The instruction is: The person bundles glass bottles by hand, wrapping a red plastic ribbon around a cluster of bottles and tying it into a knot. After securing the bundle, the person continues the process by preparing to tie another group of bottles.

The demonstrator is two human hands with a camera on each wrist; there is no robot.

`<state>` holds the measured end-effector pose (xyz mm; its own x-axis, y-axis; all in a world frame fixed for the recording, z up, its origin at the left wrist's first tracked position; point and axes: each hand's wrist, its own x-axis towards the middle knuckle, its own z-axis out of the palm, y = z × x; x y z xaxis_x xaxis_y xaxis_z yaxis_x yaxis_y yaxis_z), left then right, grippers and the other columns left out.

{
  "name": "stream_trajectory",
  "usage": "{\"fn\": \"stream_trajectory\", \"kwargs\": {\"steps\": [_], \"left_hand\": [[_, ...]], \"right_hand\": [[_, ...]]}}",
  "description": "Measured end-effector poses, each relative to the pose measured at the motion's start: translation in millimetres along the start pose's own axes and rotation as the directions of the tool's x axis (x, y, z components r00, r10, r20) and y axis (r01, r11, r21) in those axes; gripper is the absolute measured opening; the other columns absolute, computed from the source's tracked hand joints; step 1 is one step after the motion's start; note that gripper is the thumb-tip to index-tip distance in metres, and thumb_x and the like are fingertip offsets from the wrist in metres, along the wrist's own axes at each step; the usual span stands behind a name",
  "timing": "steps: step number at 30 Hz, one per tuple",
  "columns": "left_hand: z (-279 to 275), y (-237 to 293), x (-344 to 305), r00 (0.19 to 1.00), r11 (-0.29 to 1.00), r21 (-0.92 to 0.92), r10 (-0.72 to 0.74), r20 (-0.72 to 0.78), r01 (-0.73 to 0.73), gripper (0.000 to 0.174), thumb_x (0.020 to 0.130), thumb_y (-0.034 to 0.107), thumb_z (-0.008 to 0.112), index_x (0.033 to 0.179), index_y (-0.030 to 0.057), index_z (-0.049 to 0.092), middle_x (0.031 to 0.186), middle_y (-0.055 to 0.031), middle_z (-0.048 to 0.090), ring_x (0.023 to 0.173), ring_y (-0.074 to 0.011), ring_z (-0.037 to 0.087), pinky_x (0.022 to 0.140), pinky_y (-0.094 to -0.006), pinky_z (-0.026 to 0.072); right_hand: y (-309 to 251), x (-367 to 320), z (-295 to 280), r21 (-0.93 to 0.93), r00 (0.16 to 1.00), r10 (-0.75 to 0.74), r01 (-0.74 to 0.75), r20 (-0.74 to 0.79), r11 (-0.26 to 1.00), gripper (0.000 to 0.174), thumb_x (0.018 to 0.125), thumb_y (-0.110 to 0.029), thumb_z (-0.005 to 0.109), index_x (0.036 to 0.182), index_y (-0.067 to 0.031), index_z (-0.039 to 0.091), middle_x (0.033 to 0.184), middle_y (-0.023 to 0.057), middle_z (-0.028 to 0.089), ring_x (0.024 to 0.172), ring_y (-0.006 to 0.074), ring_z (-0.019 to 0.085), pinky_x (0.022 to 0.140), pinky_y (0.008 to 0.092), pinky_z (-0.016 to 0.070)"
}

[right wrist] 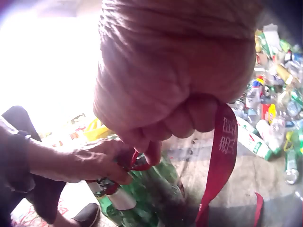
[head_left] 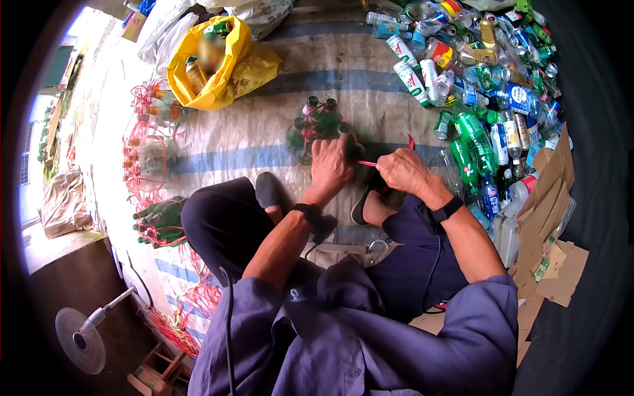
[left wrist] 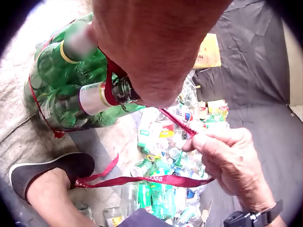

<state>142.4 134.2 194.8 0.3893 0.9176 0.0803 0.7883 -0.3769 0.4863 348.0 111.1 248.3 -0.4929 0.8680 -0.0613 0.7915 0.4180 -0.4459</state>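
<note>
A bundle of green glass bottles (head_left: pixel 300 142) stands on the ground sheet between the feet, bound around its sides with red ribbon. At its near right side, my left hand (head_left: pixel 330 164) grips a bottle at the neck, where a loop of ribbon wraps; its fingertips are partly hidden. To the right, my right hand (head_left: pixel 404 171) holds the red ribbon (left wrist: pixel 176 121) in curled fingers. The ribbon is taut between the two hands. Its loose tail, printed with white characters, hangs from the right fist (right wrist: pixel 175 90) and trails toward the shoe (left wrist: pixel 52 172).
Loose plastic bottles and cans (head_left: pixel 472 132) heap up on the right beside cardboard (head_left: pixel 541 211). A yellow bag (head_left: pixel 254 72) stands at the back left. Tied bottle bundles (head_left: pixel 158 221) line the left edge, near red ribbon scraps (head_left: pixel 198 297) and a fan (head_left: pixel 79 340).
</note>
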Motion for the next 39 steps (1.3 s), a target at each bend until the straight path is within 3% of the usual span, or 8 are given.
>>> {"fn": "stream_trajectory", "kwargs": {"steps": [8, 15, 19, 22, 25, 27, 30, 39], "left_hand": [[1, -3, 0, 0.996, 0.996, -0.089, 0.008, -0.085, -0.016, 0.055, 0.07, 0.013, 0.058, 0.123, 0.0027, 0.047, 0.098, -0.0156, 0.059, 0.098, -0.0308, 0.051, 0.098, -0.0421, 0.0297], [-5, -4, 0, 0.999, 0.998, -0.07, -0.009, -0.032, 0.007, 0.055, 0.072, 0.02, 0.061, 0.122, 0.0017, 0.047, 0.098, -0.0159, 0.06, 0.098, -0.0296, 0.052, 0.1, -0.0419, 0.0289], [-4, -8, -1, 0.999, 0.996, -0.087, -0.006, -0.037, 0.003, 0.058, 0.073, 0.023, 0.064, 0.124, 0.0016, 0.046, 0.1, -0.0143, 0.061, 0.098, -0.0283, 0.052, 0.1, -0.0426, 0.0287], [-3, -8, 1, 0.998, 0.993, -0.115, -0.002, -0.055, -0.004, 0.059, 0.072, 0.022, 0.065, 0.124, 0.0021, 0.046, 0.102, -0.0134, 0.06, 0.099, -0.028, 0.052, 0.1, -0.0429, 0.0289], [-3, -10, 0, 0.998, 0.992, -0.128, 0.002, -0.059, -0.009, 0.057, 0.073, 0.022, 0.065, 0.123, 0.0024, 0.047, 0.106, -0.0128, 0.06, 0.099, -0.028, 0.053, 0.099, -0.0428, 0.0293], [-2, -9, 2, 0.998, 0.99, -0.139, 0.01, -0.068, -0.019, 0.055, 0.074, 0.022, 0.065, 0.123, 0.0026, 0.048, 0.109, -0.0126, 0.06, 0.1, -0.0281, 0.053, 0.099, -0.0428, 0.0295], [-3, -9, 3, 0.996, 0.992, -0.123, 0.012, -0.092, -0.023, 0.051, 0.075, 0.021, 0.065, 0.12, 0.0033, 0.05, 0.114, -0.012, 0.06, 0.1, -0.0279, 0.054, 0.098, -0.0434, 0.0299], [-4, -12, 12, 0.998, 0.983, -0.185, -0.009, 0.063, 0.021, 0.041, 0.073, 0.021, 0.064, 0.11, 0.008, 0.054, 0.094, -0.0103, 0.063, 0.089, -0.0281, 0.056, 0.091, -0.0436, 0.0322]], "right_hand": [[5, 72, 8, -0.118, 0.983, -0.124, 0.109, -0.135, 0.987, 0.013, 0.08, -0.013, 0.058, 0.07, -0.0037, 0.058, 0.065, 0.0186, 0.062, 0.063, 0.0383, 0.062, 0.055, 0.0466, 0.0492], [34, 104, 49, 0.174, 0.906, 0.422, -0.41, -0.036, 0.895, 0.021, 0.078, -0.022, 0.057, 0.074, -0.0045, 0.067, 0.08, 0.0218, 0.065, 0.08, 0.0409, 0.063, 0.074, 0.0466, 0.0511], [58, 107, 71, 0.258, 0.895, 0.443, -0.441, 0.055, 0.86, 0.02, 0.076, -0.021, 0.055, 0.074, -0.0055, 0.068, 0.082, 0.021, 0.065, 0.08, 0.04, 0.063, 0.074, 0.0455, 0.0513], [63, 108, 74, 0.332, 0.898, 0.399, -0.44, 0.187, 0.834, 0.018, 0.073, -0.018, 0.057, 0.073, -0.0042, 0.068, 0.082, 0.02, 0.065, 0.078, 0.038, 0.064, 0.071, 0.0416, 0.0518], [55, 111, 72, 0.504, 0.853, 0.383, -0.52, 0.355, 0.69, 0.018, 0.076, -0.016, 0.059, 0.065, -0.0028, 0.063, 0.051, 0.0098, 0.051, 0.04, 0.0209, 0.046, 0.039, 0.0381, 0.0372], [39, 122, 52, 0.392, 0.563, 0.606, -0.826, 0.562, 0.404, 0.017, 0.076, -0.015, 0.059, 0.06, -0.0062, 0.058, 0.05, 0.0023, 0.046, 0.036, 0.0147, 0.041, 0.033, 0.0322, 0.0286], [50, 121, 55, 0.331, 0.448, 0.612, -0.894, 0.652, 0.302, 0.022, 0.074, -0.015, 0.06, 0.056, -0.0092, 0.049, 0.048, 0.0006, 0.043, 0.037, 0.0127, 0.039, 0.035, 0.0293, 0.0276], [68, 121, 65, 0.382, 0.398, 0.398, -0.916, 0.826, 0.125, 0.031, 0.076, -0.016, 0.061, 0.054, -0.0166, 0.04, 0.049, -0.0049, 0.037, 0.04, 0.0077, 0.032, 0.039, 0.0263, 0.0241]]}}
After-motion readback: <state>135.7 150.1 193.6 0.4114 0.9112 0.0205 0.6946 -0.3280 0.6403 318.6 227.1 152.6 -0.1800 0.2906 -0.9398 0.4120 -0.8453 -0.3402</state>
